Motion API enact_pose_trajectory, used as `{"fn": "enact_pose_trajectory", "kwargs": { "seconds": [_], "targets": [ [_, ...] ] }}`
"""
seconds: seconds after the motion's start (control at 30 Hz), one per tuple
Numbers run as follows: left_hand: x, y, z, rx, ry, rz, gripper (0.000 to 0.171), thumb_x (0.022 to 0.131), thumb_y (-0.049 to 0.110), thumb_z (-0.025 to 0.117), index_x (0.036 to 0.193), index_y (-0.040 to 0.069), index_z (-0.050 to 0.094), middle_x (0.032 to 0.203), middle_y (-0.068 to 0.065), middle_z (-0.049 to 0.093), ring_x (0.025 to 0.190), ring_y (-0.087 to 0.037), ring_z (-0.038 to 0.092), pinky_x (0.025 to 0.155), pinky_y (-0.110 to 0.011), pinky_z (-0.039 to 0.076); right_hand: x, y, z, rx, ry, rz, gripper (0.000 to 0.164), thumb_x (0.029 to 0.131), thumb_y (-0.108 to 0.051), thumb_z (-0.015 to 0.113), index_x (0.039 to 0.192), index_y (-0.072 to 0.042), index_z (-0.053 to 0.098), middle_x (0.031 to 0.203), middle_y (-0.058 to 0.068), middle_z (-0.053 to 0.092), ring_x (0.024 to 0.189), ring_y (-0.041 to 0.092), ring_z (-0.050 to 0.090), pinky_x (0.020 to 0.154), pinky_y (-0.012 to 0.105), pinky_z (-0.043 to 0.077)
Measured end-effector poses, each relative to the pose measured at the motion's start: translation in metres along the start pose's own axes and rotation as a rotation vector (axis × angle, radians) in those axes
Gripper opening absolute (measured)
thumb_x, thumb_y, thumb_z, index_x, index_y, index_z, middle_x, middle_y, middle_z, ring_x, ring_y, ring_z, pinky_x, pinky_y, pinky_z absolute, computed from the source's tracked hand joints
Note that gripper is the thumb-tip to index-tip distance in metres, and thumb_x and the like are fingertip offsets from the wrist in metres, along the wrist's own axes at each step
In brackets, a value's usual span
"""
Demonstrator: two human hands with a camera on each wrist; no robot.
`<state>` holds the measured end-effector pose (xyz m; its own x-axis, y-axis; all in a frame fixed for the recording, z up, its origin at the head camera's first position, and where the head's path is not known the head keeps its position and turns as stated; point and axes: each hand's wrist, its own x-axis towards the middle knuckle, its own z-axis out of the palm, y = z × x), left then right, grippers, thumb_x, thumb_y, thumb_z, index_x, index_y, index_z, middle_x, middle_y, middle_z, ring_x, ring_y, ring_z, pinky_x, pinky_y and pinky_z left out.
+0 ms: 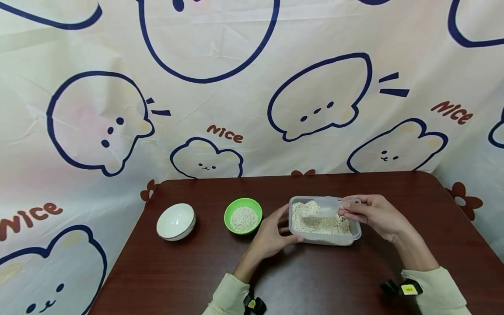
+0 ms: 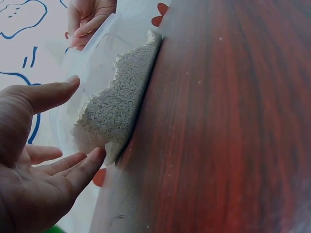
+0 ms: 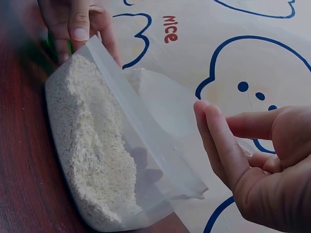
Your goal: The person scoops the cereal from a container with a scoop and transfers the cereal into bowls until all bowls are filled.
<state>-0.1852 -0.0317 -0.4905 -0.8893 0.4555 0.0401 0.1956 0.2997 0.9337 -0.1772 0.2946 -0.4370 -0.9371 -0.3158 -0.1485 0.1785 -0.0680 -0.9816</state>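
Observation:
A clear plastic container [image 1: 323, 239] of white rice [image 1: 320, 225] stands on the table, its rice heaped higher at the left. My left hand [image 1: 271, 232] rests against its left end, with the thumb along the near side. In the left wrist view the fingers [image 2: 80, 174] are spread and nearly straight beside the container wall. My right hand [image 1: 368, 214] is above the container's right end. Its thumb and fingertips pinch a thin clear piece [image 3: 245, 148], mostly hidden by the fingers; I cannot tell its kind.
Just left of my left hand is a green bowl [image 1: 227, 214] with white rice in it. Farther left stands a white bowl [image 1: 175, 221]. The brown table [image 1: 315, 280] meets a printed cloth [image 1: 252, 105] at its back edge.

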Motion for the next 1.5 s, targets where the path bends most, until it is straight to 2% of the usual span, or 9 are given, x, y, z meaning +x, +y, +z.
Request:
{"fn": "enact_pose_trajectory", "kwargs": {
  "seconds": [0.17,0.3,0.5,0.63,0.8,0.97,1.17,1.33,1.5],
  "targets": [
    [-0.002,0.000,-0.002,-0.005,0.002,-0.006,0.095,0.086,0.010,0.092,0.166,0.014,0.040,0.157,-0.014,0.059,0.128,-0.033,0.072,0.098,-0.037,0.066,0.001,-0.001,0.002,0.017,-0.013,-0.016,0.022,0.110,-0.007,0.061,0.126,0.002,0.072,0.107,0.010,0.083,0.101,0.014,0.081,0.092,0.029,0.065],
    [-0.004,0.002,-0.004,0.011,0.004,-0.012,0.095,0.087,0.012,0.091,0.166,0.013,0.040,0.156,-0.015,0.060,0.127,-0.033,0.072,0.099,-0.037,0.066,0.002,-0.002,0.006,-0.021,0.018,0.006,0.022,0.109,-0.010,0.063,0.126,0.000,0.072,0.107,0.008,0.083,0.100,0.014,0.081,0.093,0.030,0.065],
    [-0.006,0.009,-0.010,0.021,0.015,-0.009,0.095,0.087,0.013,0.092,0.166,0.008,0.039,0.156,-0.015,0.060,0.134,-0.032,0.068,0.102,-0.032,0.064,0.000,-0.006,0.010,-0.076,0.037,0.005,0.028,0.109,-0.012,0.063,0.131,0.006,0.068,0.106,0.007,0.082,0.100,0.016,0.081,0.091,0.032,0.066],
    [-0.011,0.011,-0.018,0.021,0.029,-0.009,0.094,0.088,0.015,0.091,0.166,0.006,0.039,0.157,-0.018,0.058,0.137,-0.033,0.065,0.105,-0.034,0.062,-0.001,-0.009,0.013,-0.096,0.045,-0.001,0.029,0.109,-0.013,0.064,0.131,0.006,0.068,0.107,0.006,0.083,0.100,0.015,0.081,0.091,0.033,0.067],
    [-0.020,0.012,-0.032,0.028,0.031,0.010,0.092,0.089,0.014,0.090,0.165,0.004,0.038,0.159,-0.024,0.055,0.139,-0.040,0.063,0.107,-0.040,0.062,-0.001,-0.013,0.014,-0.103,0.046,-0.003,0.028,0.109,-0.013,0.064,0.130,0.004,0.069,0.107,0.007,0.083,0.100,0.015,0.081,0.090,0.032,0.067],
    [-0.031,0.011,-0.051,0.038,0.057,0.005,0.092,0.090,0.014,0.089,0.166,0.007,0.037,0.162,-0.020,0.053,0.143,-0.040,0.060,0.109,-0.041,0.061,0.000,-0.016,0.018,-0.131,0.039,-0.010,0.034,0.109,-0.013,0.064,0.135,0.010,0.064,0.108,0.007,0.083,0.101,0.014,0.081,0.089,0.032,0.067],
    [-0.048,0.012,-0.073,0.038,0.121,-0.028,0.093,0.089,0.015,0.090,0.166,0.009,0.038,0.162,-0.015,0.054,0.143,-0.034,0.061,0.111,-0.043,0.059,0.007,-0.020,0.030,-0.137,0.018,-0.012,0.042,0.110,-0.013,0.062,0.139,0.017,0.058,0.108,0.005,0.082,0.101,0.013,0.080,0.090,0.030,0.067],
    [-0.058,0.010,-0.089,0.033,0.179,-0.047,0.091,0.088,0.012,0.091,0.164,0.004,0.041,0.158,-0.021,0.057,0.134,-0.039,0.068,0.108,-0.046,0.061,0.017,-0.022,0.045,-0.121,0.001,-0.007,0.045,0.110,-0.011,0.062,0.141,0.020,0.052,0.108,0.006,0.081,0.101,0.013,0.080,0.091,0.030,0.067],
    [-0.066,0.005,-0.104,0.053,0.244,-0.043,0.090,0.086,0.007,0.091,0.163,0.005,0.043,0.160,-0.020,0.055,0.137,-0.039,0.066,0.108,-0.045,0.061,0.030,-0.023,0.064,-0.133,-0.003,0.010,0.045,0.110,-0.012,0.062,0.142,0.018,0.052,0.107,0.005,0.081,0.101,0.013,0.080,0.091,0.030,0.067]
  ]
}}
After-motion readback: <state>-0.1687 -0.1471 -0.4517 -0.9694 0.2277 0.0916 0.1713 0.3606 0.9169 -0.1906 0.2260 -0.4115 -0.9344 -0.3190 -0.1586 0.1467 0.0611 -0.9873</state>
